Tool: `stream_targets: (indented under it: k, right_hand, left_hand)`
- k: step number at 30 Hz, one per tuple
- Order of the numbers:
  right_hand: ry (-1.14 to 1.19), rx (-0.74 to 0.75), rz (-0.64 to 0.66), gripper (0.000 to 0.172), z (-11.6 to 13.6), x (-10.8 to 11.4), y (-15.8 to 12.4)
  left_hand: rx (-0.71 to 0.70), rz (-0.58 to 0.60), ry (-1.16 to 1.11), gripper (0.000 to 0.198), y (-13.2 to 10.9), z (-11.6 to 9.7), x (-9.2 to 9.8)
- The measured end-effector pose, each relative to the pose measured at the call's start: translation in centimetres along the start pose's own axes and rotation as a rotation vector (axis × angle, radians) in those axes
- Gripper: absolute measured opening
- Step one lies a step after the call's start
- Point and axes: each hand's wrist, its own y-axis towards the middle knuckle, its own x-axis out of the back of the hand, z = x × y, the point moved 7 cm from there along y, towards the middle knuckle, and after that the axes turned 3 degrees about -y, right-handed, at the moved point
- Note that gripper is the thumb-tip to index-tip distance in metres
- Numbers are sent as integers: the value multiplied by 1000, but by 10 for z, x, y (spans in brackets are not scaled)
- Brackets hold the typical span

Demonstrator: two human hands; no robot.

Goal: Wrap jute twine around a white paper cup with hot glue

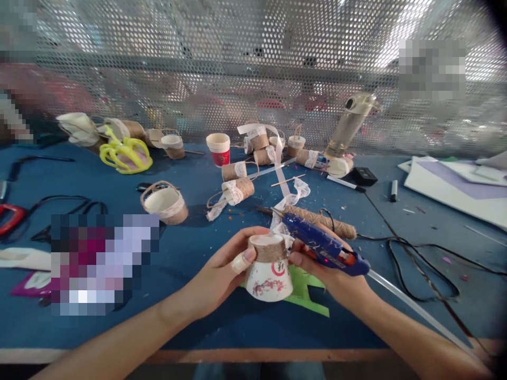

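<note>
My left hand point(224, 266) is closed round the side of a white printed paper cup point(269, 282), held narrow end up. Brown twine point(271, 252) is wound round the cup's upper part. My right hand point(340, 279) grips a blue hot glue gun point(317, 237), its nozzle pointing left above the cup and a clear glue stick point(412, 303) trailing from its back. The right fingertips are close to the cup's right side, where white lace point(295, 198) comes down behind it; whether they pinch the lace is unclear. Behind the gun lies a twine roll point(340, 226).
Green paper point(311, 295) lies beneath the cup. Several twine-and-lace cups, including a handled one point(168, 206), stand or lie farther back. A red cup point(219, 150), yellow crown-like piece point(127, 155) and clear bottle point(348, 124) stand near the mesh screen. Black cable point(428, 295) loops at right.
</note>
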Motion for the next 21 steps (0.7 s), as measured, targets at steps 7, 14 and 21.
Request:
stream_targets:
  k: [7, 14, 21]
  right_hand:
    - [8, 18, 28, 21, 4, 0, -1]
    - [44, 23, -4, 23, 2, 2, -1]
    - [17, 28, -34, 24, -2, 2, -1]
  left_hand:
    - [12, 12, 9, 30, -1, 1, 0]
    - [9, 63, 22, 34, 0, 3, 0]
    - [22, 77, 41, 34, 0, 3, -2]
